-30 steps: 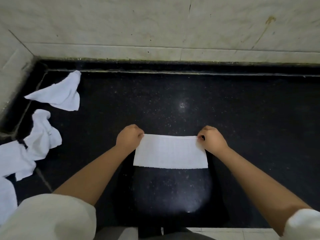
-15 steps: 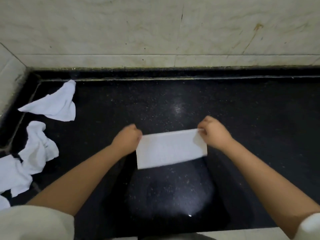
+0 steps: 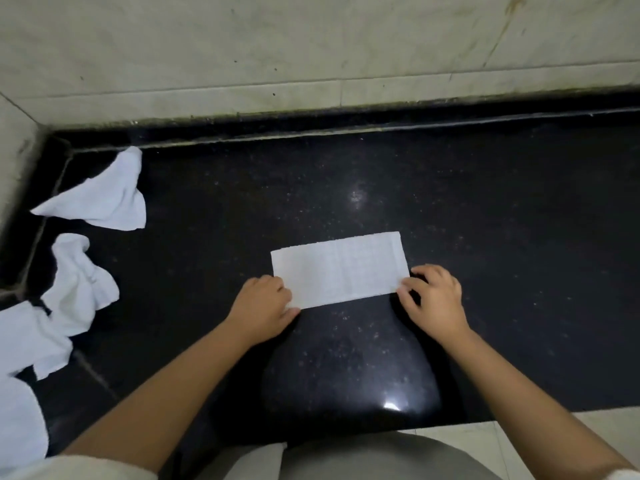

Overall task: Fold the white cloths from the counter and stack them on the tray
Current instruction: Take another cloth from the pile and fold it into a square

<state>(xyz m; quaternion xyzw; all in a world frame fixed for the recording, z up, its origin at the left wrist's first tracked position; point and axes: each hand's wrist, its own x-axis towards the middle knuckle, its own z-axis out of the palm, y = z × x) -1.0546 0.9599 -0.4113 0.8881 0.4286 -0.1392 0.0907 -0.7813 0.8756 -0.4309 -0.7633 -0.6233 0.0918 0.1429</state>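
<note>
A folded white cloth [image 3: 337,270] lies flat on the black counter [image 3: 485,237], a long rectangle with its near edge toward the person; the left hand [image 3: 261,306] rests on the near left corner and the right hand [image 3: 436,299] on the near right corner. Both hands look loose, fingers spread or curled on the cloth edge; whether they pinch the corner or only press it, I cannot tell. More loose cloths wait at the left: one crumpled cloth [image 3: 100,199] near the back corner, another [image 3: 81,285] below it, and a pile [image 3: 24,344] at the left edge of the view. No tray is visible here.

The next fold seems to be the risk; if one hand lifts its corner sooner than the other, the layers can slide apart and the edges do not meet; the counter looks smooth and shiny, so the cloth may slip away when it is pushed instead of lifted. The tray is out of view, so the carry may open the fold if the cloth is held by one corner only.
</note>
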